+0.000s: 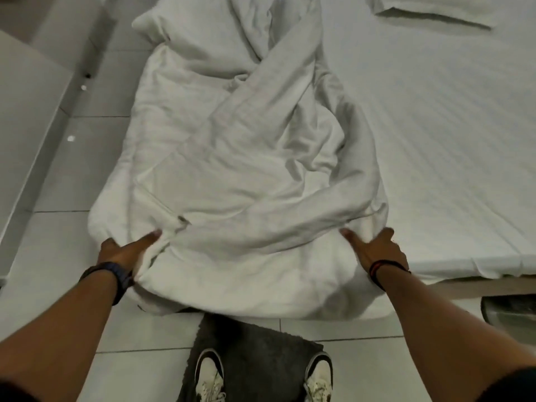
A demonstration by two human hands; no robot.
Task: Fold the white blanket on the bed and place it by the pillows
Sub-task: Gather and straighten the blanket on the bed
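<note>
The white blanket lies crumpled and twisted along the left side of the bed, its near end hanging over the foot of the mattress. My left hand grips the near left corner, with cloth bunched under the fingers. At the near right corner my right hand presses on the cloth, thumb on top and fingers tucked into the fold. A white pillow lies at the far right of the bed.
White tiled floor runs along the bed's left side, bounded by a pale wall or cabinet. A dark grey mat lies under my two white shoes at the foot of the bed. A dark object sits under the bed's right corner.
</note>
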